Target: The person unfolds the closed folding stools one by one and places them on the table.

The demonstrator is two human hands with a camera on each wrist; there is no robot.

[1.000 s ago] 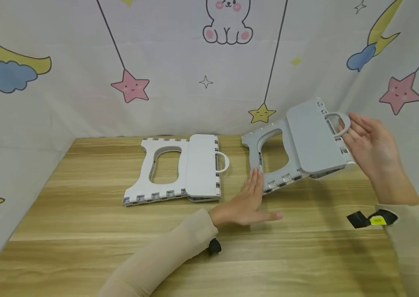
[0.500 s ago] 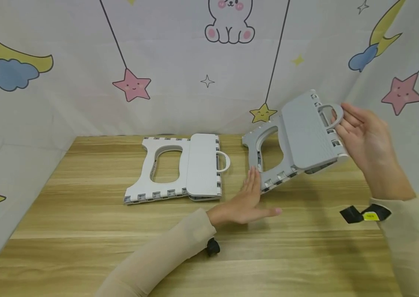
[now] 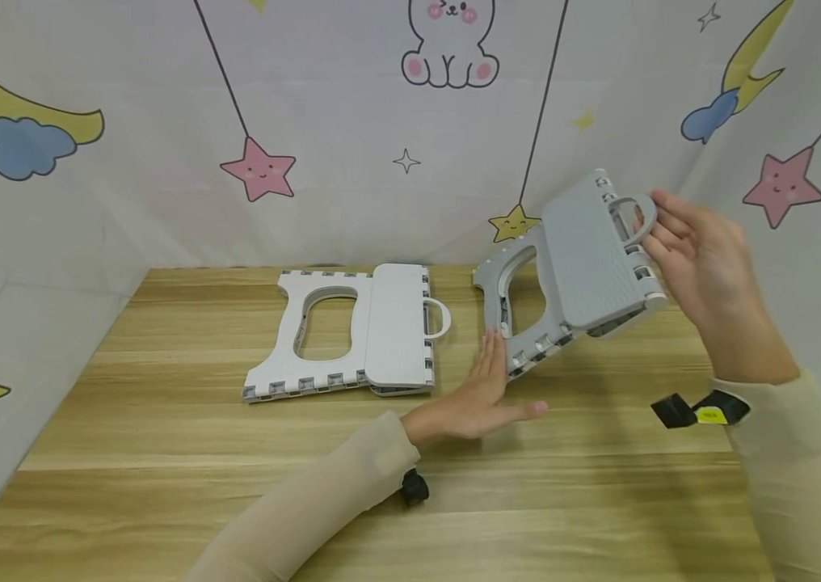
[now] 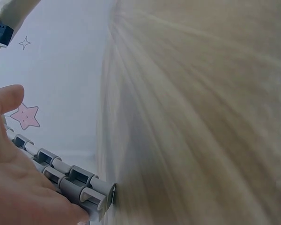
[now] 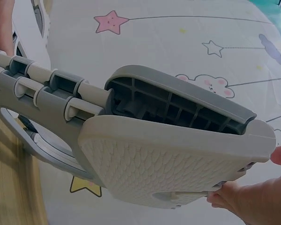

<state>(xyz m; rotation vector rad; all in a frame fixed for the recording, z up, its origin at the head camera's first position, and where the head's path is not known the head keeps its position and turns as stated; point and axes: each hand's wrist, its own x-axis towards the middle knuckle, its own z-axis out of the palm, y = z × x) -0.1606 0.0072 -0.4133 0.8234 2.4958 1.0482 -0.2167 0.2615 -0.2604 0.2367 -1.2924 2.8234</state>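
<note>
A grey folding step stool (image 3: 588, 250), folded flat with one panel lying over part of it, is tilted at the right, its handle end raised off the table. My right hand (image 3: 709, 275) supports that raised end, palm up, fingers extended behind the loop handle (image 3: 646, 222). In the right wrist view the stool's textured panel (image 5: 164, 159) shows, with fingertips (image 5: 225, 197) at its edge. My left hand (image 3: 479, 396) lies with straight fingers against the stool's lower side edge, thumb apart. The left wrist view shows the stool's hinged edge (image 4: 70, 180) beyond that hand.
A white folding step stool (image 3: 399, 323) of the same shape lies flat on the wood-grain table (image 3: 236, 469), left of the grey one. A white printed cloth (image 3: 338, 105) hangs behind the table and at both sides.
The grey stool's handle end has risen and swung left, with my right hand moving up and left along with it. My left hand stays at the lower edge. The white stool has not moved.
</note>
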